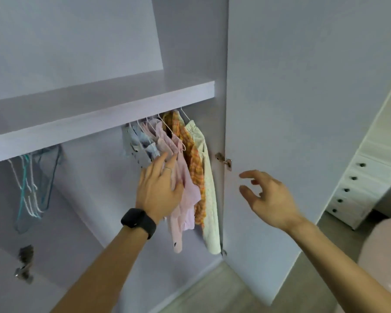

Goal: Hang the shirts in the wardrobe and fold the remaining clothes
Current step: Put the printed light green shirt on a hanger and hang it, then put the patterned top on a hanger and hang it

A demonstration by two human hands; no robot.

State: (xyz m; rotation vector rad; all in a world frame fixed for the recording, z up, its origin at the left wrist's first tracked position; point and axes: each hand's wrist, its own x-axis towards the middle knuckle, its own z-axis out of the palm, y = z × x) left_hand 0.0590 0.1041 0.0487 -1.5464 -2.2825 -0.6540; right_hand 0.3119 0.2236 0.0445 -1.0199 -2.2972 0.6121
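Head view showed the left hand (pixel 159 190) flat and open against the pink shirt (pixel 185 188), the right hand (pixel 266 197) empty, fingers loosely spread, and beyond them shirts apparently hung under the shelf (pixel 95 123).

Mostly I'm looking at pale lavender-grey panels, with a wide shelf (pixel 99 105) running across up top and an open door (pixel 303 109) swung out to the right on a metal hinge (pixel 224 161). Past it there's a white drawer unit (pixel 357 188) with dark knobs, and light greyish-beige floor (pixel 212 290) below.
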